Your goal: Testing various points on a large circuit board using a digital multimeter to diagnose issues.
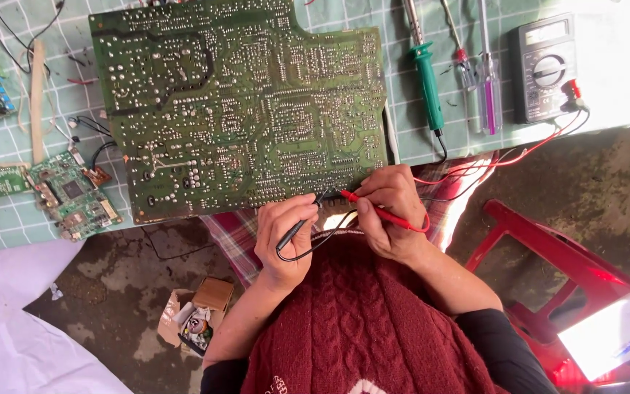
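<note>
Big green circuit board [238, 102] lies solder-side up on the checked counter [402, 138], its near edge right by the hands. Left hand [284, 237] is wrapped around a black probe [297, 232], tip at the board's near edge. Right hand [391, 211] pinches a red probe [377, 210], tip just beside the black one. Red and black leads [519, 155] run off to a grey meter [545, 67]. A green-handled screwdriver [428, 80] lies between board and meter; smaller boards [71, 193] sit off to the left.
</note>
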